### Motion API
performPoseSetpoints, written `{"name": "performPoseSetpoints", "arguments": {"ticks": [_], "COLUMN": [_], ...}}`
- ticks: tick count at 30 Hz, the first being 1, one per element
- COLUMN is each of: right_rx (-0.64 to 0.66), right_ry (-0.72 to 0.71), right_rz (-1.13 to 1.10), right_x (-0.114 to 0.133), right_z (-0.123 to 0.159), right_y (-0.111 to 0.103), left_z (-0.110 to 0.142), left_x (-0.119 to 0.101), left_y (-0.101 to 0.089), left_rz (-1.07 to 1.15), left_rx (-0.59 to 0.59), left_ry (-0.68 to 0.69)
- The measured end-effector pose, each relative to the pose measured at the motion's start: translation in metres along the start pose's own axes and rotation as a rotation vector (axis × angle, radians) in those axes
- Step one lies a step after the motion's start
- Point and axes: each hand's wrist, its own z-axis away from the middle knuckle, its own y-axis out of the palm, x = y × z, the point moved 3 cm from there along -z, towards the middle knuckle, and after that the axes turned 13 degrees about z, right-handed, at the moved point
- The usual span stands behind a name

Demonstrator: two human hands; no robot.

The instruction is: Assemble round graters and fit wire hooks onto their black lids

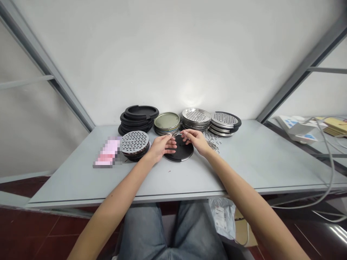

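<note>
Above the flat, round black disc, the left hand is pinching a small, thin metal piece. The right hand is hovering by the disc's right edge, its grip unclear.

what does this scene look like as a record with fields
left hand: pinches a small metal piece, details unclear
right hand: raised opposite, hold unclear
below hands: black disc on table
back row, left to right: black round pieces, greenish discs, silver perforated discs, black-edged perforated discs
front left: grey perforated disc atop stack
loose: metal rings right of black disc
</note>
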Motion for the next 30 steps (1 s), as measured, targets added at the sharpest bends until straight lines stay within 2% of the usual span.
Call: {"name": "performPoseSetpoints", "arguments": {"ticks": [10,14,19,22,25,28,30], "right_rx": [0.152,0.090,-0.053,-0.024,0.005,-0.016,-0.014], "right_ry": [-0.163,-0.142,-0.142,-0.117,-0.039,0.040,0.082], "right_rz": [0.049,0.002,-0.013,-0.076,-0.142,-0.138,-0.160], "right_x": [0.013,0.010,0.010,0.011,0.008,0.003,-0.001], "right_z": [0.010,0.008,0.005,0.004,0.002,0.000,-0.002], "right_y": [0.014,0.011,0.000,-0.002,-0.004,-0.009,-0.013], "left_z": [0.003,0.006,0.004,0.000,-0.002,0.004,0.007], "left_x": [0.003,0.003,-0.003,-0.003,-0.003,-0.005,-0.003], "left_y": [0.003,0.006,0.004,0.000,-0.005,-0.004,-0.001], "left_rz": [-0.088,-0.090,-0.100,-0.174,-0.403,-0.855,-1.089], "left_rx": [0.053,0.045,-0.054,-0.089,-0.102,-0.065,-0.003], "left_ry": [0.019,0.016,0.108,0.173,0.328,0.650,0.797]}}
